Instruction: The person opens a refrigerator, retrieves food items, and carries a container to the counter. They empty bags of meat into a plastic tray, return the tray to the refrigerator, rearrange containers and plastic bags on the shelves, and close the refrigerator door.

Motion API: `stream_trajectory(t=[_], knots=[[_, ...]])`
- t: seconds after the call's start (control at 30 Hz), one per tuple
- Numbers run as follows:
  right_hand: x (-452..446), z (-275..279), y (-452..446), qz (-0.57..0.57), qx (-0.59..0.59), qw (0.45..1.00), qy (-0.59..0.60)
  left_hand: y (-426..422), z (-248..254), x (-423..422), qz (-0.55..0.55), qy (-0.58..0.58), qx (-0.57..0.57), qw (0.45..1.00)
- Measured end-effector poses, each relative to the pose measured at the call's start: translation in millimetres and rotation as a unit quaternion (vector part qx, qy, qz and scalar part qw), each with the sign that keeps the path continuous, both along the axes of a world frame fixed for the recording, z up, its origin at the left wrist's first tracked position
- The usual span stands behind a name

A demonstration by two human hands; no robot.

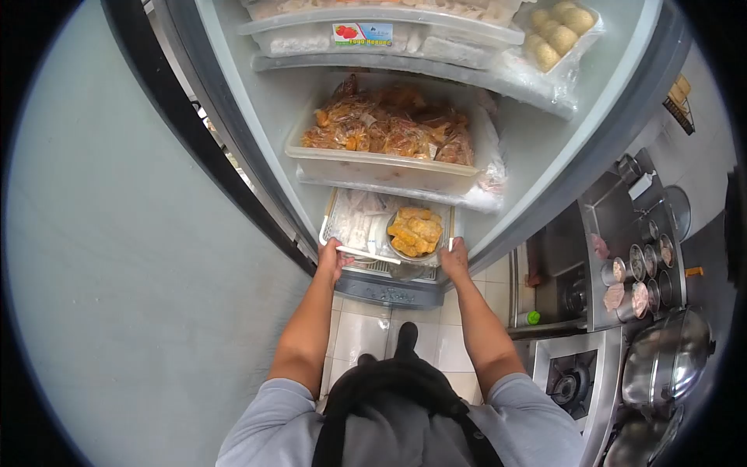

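Observation:
Low in the upright freezer, a white-framed basket (366, 254) holds frosty clear-bagged packages (354, 226) and a round bowl (395, 246) of yellow-orange frozen pieces (416, 229). My left hand (333, 261) is closed around the basket's front left corner. At the right side, my right hand (455, 258) has its fingers wrapped on the end of the frame. Just above, a clear plastic tub (381, 166) sits on a shelf, filled with bagged reddish-brown food (389, 124).
The freezer door (156, 257) stands wide at the left. Higher up are a lidded plastic container (296, 39) and a bag of round pale balls (556, 35). On the right are a steel counter with metal cups (638, 300), a gas burner (572, 381) and a large pot (661, 358).

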State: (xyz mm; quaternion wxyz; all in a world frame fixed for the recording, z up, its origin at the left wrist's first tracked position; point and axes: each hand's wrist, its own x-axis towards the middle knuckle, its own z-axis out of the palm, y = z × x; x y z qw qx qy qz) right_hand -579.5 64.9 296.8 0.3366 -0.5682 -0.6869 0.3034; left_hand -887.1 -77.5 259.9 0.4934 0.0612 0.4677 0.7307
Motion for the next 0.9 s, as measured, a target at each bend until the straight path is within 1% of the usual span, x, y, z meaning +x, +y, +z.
stream_trajectory(t=[0.1,0.17,0.2,0.27,0.37,0.47,0.57,0.6,0.67,0.77,0.83,0.87,0.9], knots=[[15,-7,-3,0.049,-0.002,0.998,0.038,-12,-8,15,0.025,-0.026,-0.001,0.999],[30,-11,-24,0.073,-0.005,0.994,0.077,-40,-3,33,0.056,-0.032,-0.023,0.998],[36,-9,-38,0.06,-0.039,0.992,0.104,-56,0,38,0.047,-0.033,-0.012,0.998],[43,14,-79,0.032,-0.105,0.982,0.154,-84,5,46,0.029,-0.036,0.01,0.999],[61,22,-121,0.026,-0.167,0.959,0.229,-121,21,64,0.066,-0.016,0.042,0.997],[80,59,-170,0.056,-0.18,0.929,0.32,-165,44,72,0.059,-0.032,0.056,0.996],[103,106,-211,0.077,-0.194,0.921,0.327,-203,94,91,0.075,-0.005,0.061,0.995],[108,118,-220,0.083,-0.175,0.918,0.346,-213,101,94,0.068,0.005,0.063,0.996],[119,141,-241,0.097,-0.133,0.91,0.382,-232,138,107,0.08,0.022,0.095,0.992],[128,200,-270,0.108,-0.089,0.9,0.413,-255,179,122,0.088,0.049,0.142,0.985],[135,231,-274,0.123,-0.074,0.893,0.428,-261,207,126,0.097,0.08,0.169,0.978],[138,247,-273,0.133,-0.068,0.888,0.435,-264,212,120,0.079,0.12,0.182,0.973],[141,265,-272,0.145,-0.075,0.891,0.424,-264,230,122,0.087,0.123,0.189,0.97]])
